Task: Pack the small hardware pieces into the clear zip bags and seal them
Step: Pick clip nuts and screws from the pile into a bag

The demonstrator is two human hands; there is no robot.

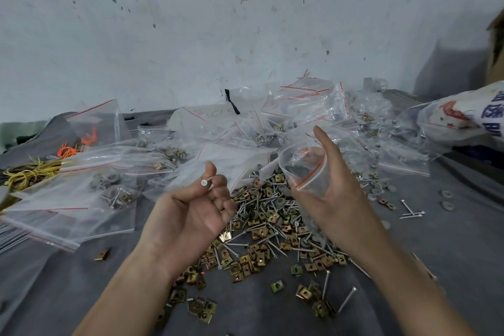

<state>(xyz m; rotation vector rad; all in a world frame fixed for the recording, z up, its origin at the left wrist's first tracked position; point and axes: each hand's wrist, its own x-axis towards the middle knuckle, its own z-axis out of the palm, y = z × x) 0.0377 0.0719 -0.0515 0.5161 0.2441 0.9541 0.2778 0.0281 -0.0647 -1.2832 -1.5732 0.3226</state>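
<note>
two hands (pixel 191 207) (pixel 331 185): one screw (pixel 206 180) left, one open bag (pixel 304 168) right

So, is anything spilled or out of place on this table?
Nothing looks damaged. The heap of silver screws and brass-coloured square clips lies loose on the grey cloth, seemingly the working pile. Strays sit apart: one brass clip far left, a few screws and grey round washers at right.

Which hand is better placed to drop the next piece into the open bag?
Left. The left hand pinches a screw close to the zip bag, whose mouth the right hand holds open.
</note>
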